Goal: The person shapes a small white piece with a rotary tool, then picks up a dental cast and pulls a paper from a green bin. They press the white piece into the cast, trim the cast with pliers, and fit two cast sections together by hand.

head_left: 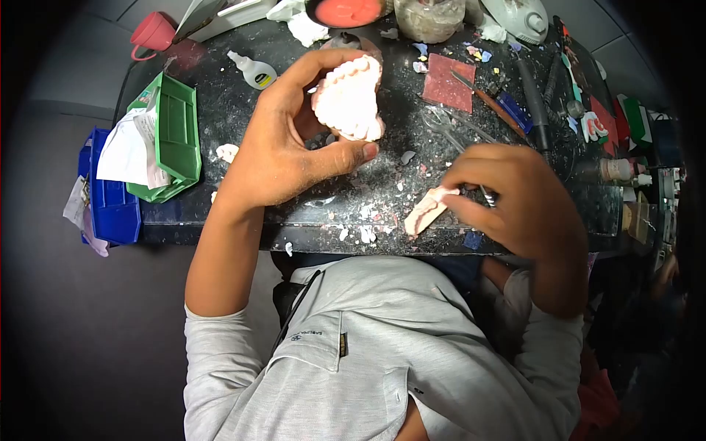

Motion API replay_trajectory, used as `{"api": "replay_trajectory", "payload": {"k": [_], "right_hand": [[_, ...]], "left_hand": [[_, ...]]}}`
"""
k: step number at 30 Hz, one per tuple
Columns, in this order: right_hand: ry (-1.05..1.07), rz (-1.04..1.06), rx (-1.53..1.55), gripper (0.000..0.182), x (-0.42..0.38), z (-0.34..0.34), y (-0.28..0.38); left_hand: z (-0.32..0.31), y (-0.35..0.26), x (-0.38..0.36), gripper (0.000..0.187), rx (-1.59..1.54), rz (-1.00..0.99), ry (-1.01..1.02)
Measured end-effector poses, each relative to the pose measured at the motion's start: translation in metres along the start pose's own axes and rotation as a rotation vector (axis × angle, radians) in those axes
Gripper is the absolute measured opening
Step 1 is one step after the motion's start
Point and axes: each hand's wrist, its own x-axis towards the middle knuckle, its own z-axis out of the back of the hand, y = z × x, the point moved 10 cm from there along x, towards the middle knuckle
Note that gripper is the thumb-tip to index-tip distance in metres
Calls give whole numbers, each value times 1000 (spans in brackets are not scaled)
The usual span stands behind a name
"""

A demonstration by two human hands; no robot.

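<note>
My left hand (294, 140) is closed around a pale plaster dental cast (348, 99), thumb at its lower edge and fingers over its top. A row of teeth shows along the cast's upper rim. Lower and to the right, my right hand (507, 198) pinches one end of a smaller, narrow plaster dental piece (428, 211) close over the bench's front edge. Its fingers are curled, and part of a metal tool shows behind them. Past that hand lie metal instruments (445, 121) on the bench.
White crumbs litter the dark bench (235, 213). A green bin (176, 140) with papers and a blue bin (116, 195) stand left. A dropper bottle (254, 71), red wax sheet (448, 82), knife (489, 103) and red-filled bowl (346, 11) lie farther back.
</note>
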Motion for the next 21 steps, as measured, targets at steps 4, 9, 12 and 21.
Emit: {"api": "replay_trajectory", "payload": {"k": [4,9,12,21], "right_hand": [[-147,-119,-208,52,-47,30,0],[-168,-460,-141,74,-82,18,-40],[-169,-534,-51,72,-88,13,-46],[-184,-526,-190,61,-79,13,-40]], "left_hand": [[-6,2,-2,81,-40,-14,45],[-12,-8,-3,84,22,-109,54],[-12,-12,-3,84,74,-174,58],[-17,-4,-6,82,-136,-51,61]]}}
